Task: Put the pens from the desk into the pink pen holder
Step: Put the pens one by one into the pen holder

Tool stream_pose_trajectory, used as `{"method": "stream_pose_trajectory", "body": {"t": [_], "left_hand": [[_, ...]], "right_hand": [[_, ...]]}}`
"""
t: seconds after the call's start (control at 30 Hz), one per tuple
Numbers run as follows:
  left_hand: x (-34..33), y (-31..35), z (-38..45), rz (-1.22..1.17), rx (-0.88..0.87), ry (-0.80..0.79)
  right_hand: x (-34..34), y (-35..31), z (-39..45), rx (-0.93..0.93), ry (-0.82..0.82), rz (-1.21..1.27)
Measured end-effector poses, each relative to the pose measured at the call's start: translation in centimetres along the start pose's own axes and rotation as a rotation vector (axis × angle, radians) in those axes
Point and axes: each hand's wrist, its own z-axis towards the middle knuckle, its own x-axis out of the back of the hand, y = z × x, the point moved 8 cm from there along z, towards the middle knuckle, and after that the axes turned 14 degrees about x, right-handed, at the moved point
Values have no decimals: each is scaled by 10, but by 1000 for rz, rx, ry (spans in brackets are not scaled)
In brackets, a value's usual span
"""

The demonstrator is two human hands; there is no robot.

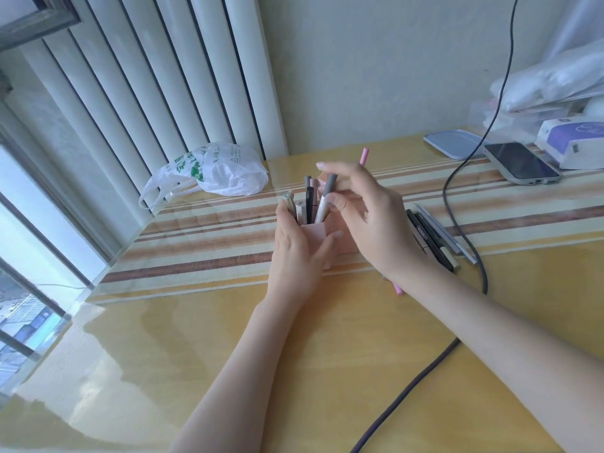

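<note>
Head view: the pink pen holder (318, 238) is seen near the middle of the tabletop (294, 354), on its striped band. It is gripped by the left hand (299, 253), whose fingers are wrapped round its near side and left wall. Several pens are already stood inside it. A white pen with a grey cap (325, 199) is pinched between the thumb and fingers of the right hand (366, 217), with its lower end inside the holder's mouth. The step in hand is judged to be the insertion of this pen.

Next, release of the pen is called for, then a reach toward the right edge, where a group of dark and grey pens (434, 238) is laid just beside the right wrist. One pen should be separated from the group without the black cable (457, 197) being caught. A pink pen (363, 157) is also to be collected.

Most of the pink pen is hidden behind the right hand; only its far tip and a near end below the wrist are shown. The holder's right wall is covered by the same hand. The count of pens in the group cannot be fixed.
</note>
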Motion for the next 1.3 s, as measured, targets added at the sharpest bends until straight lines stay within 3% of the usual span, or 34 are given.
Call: {"method": "stream_pose_trajectory", "body": {"t": [0.2, 0.3, 0.37, 0.47, 0.57, 0.7, 0.87, 1.07, 1.2, 1.3], "left_hand": [[1, 6, -3, -72, -38, -40], [3, 1, -3, -53, 0, 5], [5, 1, -2, -62, 2, 35], [9, 2, -1, -78, -11, 62], [13, 0, -1, -83, 14, 93], [19, -1, 0, -91, 40, 149], [23, -3, 1, -102, 54, 174], [23, -3, 1, -113, 42, 170], [24, -3, 1, -111, 45, 171], [24, -2, 1, -118, 40, 172]], "right_hand": [[-14, -7, 2, 89, -148, -93], [29, 7, 13, -66, 66, -57], [58, 33, 10, -265, 144, -185], [46, 70, -17, -576, -253, -350], [18, 71, -39, -632, -570, -435], [0, 71, -52, -652, -793, -503], [-3, 70, -55, -668, -917, -590], [1, 73, -56, -760, -803, -474], [34, 76, -42, -839, -553, -421], [49, 82, -37, -917, -295, -185]]}}
